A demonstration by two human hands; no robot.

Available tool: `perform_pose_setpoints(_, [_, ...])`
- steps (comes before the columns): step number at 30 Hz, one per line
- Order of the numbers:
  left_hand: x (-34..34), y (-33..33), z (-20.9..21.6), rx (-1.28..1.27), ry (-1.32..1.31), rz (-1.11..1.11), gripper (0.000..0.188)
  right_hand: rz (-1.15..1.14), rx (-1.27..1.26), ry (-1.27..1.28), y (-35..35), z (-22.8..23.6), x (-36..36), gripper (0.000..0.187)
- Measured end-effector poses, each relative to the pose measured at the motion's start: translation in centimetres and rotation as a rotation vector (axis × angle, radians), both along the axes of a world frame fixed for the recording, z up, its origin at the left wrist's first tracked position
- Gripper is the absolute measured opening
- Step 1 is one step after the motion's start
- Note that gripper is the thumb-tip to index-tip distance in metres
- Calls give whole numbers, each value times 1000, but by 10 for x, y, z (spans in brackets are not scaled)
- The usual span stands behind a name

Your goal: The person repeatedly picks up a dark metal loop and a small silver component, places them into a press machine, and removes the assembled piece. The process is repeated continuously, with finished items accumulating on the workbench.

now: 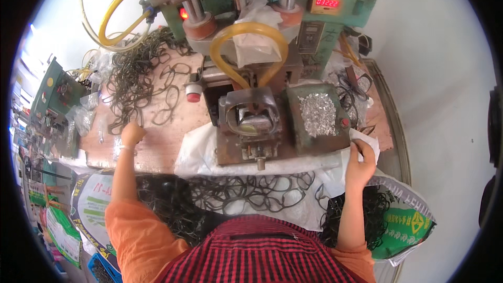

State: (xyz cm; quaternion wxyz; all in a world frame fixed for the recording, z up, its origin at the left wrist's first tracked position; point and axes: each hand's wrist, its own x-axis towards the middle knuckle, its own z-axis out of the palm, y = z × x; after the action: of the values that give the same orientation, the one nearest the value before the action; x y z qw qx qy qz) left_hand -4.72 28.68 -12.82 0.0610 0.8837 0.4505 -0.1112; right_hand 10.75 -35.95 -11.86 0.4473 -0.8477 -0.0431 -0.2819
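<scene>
My left hand point(133, 134) is over the left part of the wooden table, its fingers curled at the near end of a pile of thin dark loops point(126, 81). Whatever those fingers hold is hidden. At the right front corner, my right hand point(361, 158) has its fingers pinched together beside a white sheet point(367, 141); I cannot make out what is in them. Between the hands stands a green press point(335, 31). A dark frame-shaped loop point(251, 115) appears to sit around the fixture at its lower front.
A tray point(297, 136) of small shiny metal pieces point(318, 114) is right of the fixture. A red button point(193, 97) stands left of it. More dark loops point(251, 191) lie on white sheeting before my apron. Printed sacks point(91, 199) stand at both sides. A yellow hose point(249, 27) arches in front.
</scene>
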Motion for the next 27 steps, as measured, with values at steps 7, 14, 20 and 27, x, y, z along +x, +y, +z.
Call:
perform_pose_setpoints(7, [-22,-170,110,-693,-716,-118,19,456,126,115,77,84,-15,13])
perform_pose_setpoints(14, [7,-320,71,72,-1601,-854,14,662,632,181,174,66,11,32])
perform_pose_setpoints(20, [37,-315,115,161,-1751,-899,20,785,866,373,181,75,6,42])
perform_pose_setpoints(27, [-41,-316,189,392,-2314,-771,10,821,831,446,185,105,-19,46])
